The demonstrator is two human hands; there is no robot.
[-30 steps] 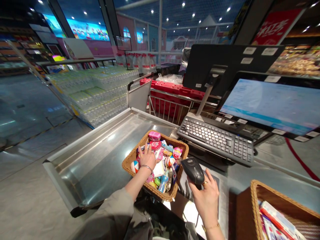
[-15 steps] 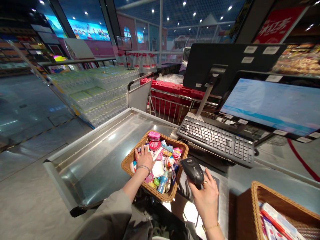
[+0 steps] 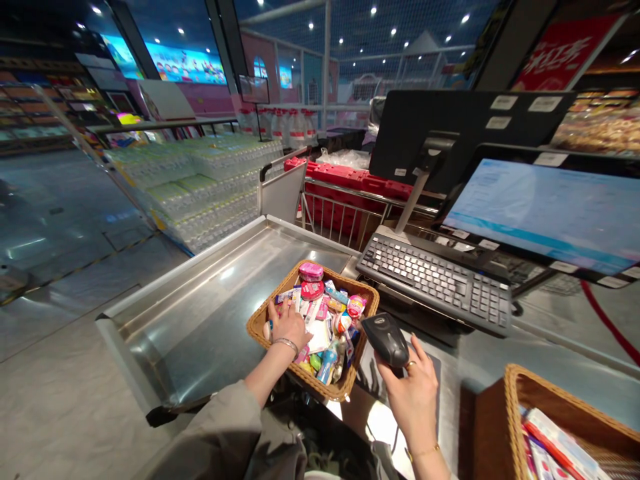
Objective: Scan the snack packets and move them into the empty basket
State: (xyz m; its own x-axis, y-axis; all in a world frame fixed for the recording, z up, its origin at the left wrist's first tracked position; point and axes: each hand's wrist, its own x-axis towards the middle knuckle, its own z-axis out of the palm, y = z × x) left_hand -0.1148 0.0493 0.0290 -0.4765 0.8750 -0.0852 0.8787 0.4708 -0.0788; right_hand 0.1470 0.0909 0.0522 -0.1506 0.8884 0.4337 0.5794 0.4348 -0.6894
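Observation:
My left hand [image 3: 289,328] reaches into a woven basket [image 3: 369,297] of small packaged sweets and toys, its fingers spread over the items at the left side. What lies under the palm is hidden. Near those fingers are a round red-pink pack [image 3: 313,291] and a pink case [image 3: 311,271]. A blue-wrapped item [image 3: 327,363] rests toward the basket's near end. To the right of the basket, my right hand [image 3: 413,397] grips a black barcode scanner [image 3: 386,340], its head pointing toward the basket.
A steel counter [image 3: 200,320] with a raised edge extends left. Behind the scanner sit a black keyboard [image 3: 435,280] and a lit monitor [image 3: 545,217]. A second woven basket [image 3: 510,413] with boxed goods stands at right. Shopping carts [image 3: 345,223] are beyond the counter.
My left hand has shifted slightly down within the basket, uncovering packs near its upper left side. The right hand keeps hold of the scanner. The whole view has drifted slightly.

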